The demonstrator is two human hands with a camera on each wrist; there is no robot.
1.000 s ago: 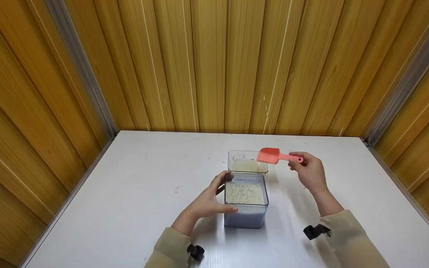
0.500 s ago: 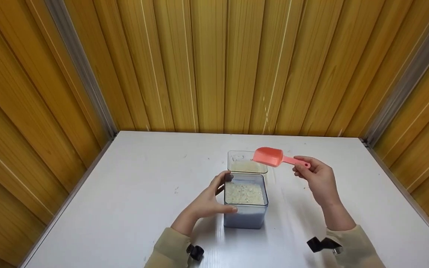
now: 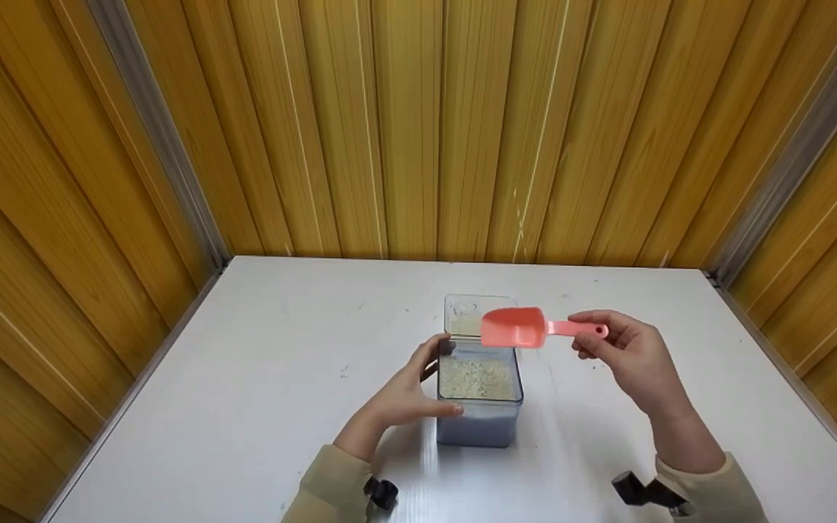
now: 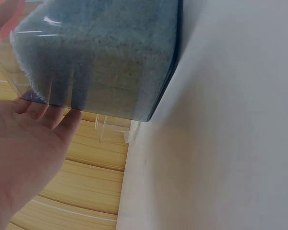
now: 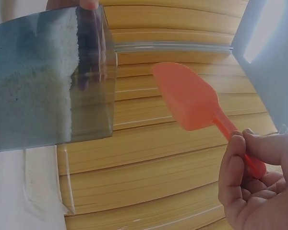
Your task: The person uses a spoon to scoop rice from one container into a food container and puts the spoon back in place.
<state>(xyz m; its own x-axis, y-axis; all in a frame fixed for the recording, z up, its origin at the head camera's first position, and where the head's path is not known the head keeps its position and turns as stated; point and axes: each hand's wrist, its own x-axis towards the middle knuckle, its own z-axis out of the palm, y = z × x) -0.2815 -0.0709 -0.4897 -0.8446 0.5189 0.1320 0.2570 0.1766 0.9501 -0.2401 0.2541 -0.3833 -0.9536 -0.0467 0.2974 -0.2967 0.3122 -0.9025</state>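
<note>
A clear, bluish square container (image 3: 478, 425) stands on the white table, more than half full of pale, crumbly grains (image 3: 475, 379). My left hand (image 3: 405, 398) grips it from the left, thumb on the near face and fingers round the far corner; in the left wrist view the fingers (image 4: 62, 120) lie along its wall. Between thumb and fingers, my right hand (image 3: 633, 356) pinches the handle of a pink scoop (image 3: 514, 328). The scoop is raised, its bowl overlapping the container's far rim in the head view. Only pink plastic shows inside the bowl.
Directly behind the square container sits a low clear box (image 3: 456, 309) with a pale layer in it, partly hidden by the scoop. The white table (image 3: 302, 407) carries a few small specks. Wood-patterned panels (image 3: 404, 131) close off the back and both sides.
My right hand has moved right and toward me, bringing the scoop from over the low box nearer the square container's far rim, its bowl turning more upward. The left hand and container stay still.
</note>
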